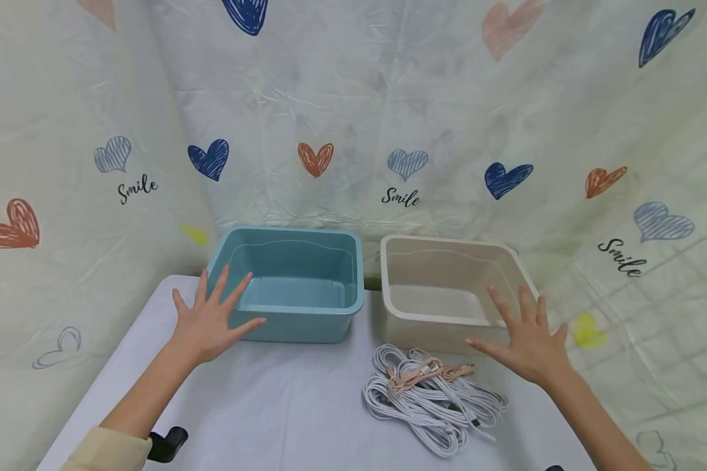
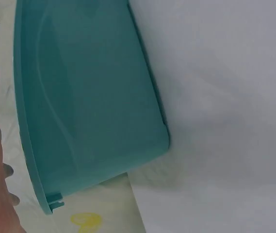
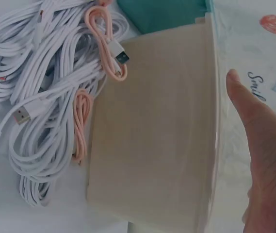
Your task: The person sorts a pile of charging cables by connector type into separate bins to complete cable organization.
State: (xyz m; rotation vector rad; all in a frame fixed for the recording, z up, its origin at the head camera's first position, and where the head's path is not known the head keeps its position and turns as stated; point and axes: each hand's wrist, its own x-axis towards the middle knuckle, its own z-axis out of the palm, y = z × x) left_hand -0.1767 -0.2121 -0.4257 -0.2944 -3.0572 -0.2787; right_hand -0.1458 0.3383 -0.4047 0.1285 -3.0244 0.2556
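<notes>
My left hand [image 1: 209, 324] is spread wide in front of the left end of a blue plastic bin [image 1: 297, 327], holding nothing. On the other side, my right hand [image 1: 533, 343] has its fingers splayed near the right front corner of a beige plastic bin [image 1: 424, 333], also holding nothing. Both bins show bare floors inside. A pile of coiled white USB cables [image 1: 409, 402] lies on the table before the beige bin. Pink cables [image 1: 415, 376] lie bundled on top of it; their USB plug [image 3: 121, 54] shows in the right wrist view.
The table [image 1: 253, 405] wears a white cloth. Behind it hangs a pale curtain [image 1: 353, 98] printed with hearts and the word Smile. A black object [image 1: 167, 445] sits by the left forearm. A narrow gap separates the two bins.
</notes>
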